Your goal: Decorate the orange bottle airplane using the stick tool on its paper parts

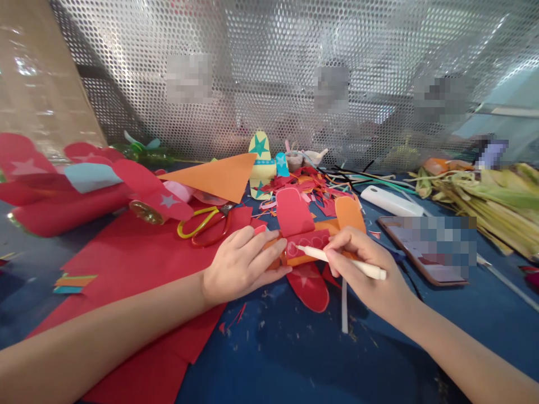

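Right hand (374,272) — pen (316,253); left hand (242,262) — papercraft (309,240).

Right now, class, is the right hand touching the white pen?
Touching. The head view shows the right hand gripping the white pen, with the thumb and fingers pressed against its barrel.

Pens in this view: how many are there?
1: the cream pen in the right hand, its tip at the red paper. Others may be hidden under the paper scraps.
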Motion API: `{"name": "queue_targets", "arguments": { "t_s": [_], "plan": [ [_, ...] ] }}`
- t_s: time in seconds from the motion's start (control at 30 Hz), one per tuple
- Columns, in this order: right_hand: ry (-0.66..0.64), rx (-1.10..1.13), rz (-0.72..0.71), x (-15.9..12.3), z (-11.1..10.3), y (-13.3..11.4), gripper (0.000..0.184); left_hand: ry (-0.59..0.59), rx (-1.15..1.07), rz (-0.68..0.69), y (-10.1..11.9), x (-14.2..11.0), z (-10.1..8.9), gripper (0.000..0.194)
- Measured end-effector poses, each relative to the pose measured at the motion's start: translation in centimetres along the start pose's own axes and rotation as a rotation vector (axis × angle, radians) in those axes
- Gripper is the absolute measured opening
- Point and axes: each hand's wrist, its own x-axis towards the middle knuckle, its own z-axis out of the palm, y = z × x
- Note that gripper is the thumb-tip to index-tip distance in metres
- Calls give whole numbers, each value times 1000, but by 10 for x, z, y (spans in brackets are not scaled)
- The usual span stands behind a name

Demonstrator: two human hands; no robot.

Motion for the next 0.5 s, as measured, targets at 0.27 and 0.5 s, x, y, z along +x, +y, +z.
{"name": "queue_targets", "arguments": {
  "t_s": [0.27,0.5],
  "plan": [
    [-2,7,4,0,-1,-1,18,-2,-2,-1,0,1,1,35],
    [19,13,-7,2,-1,-4,18,-13,3,-6,0,0,0,35]
  ]
}}
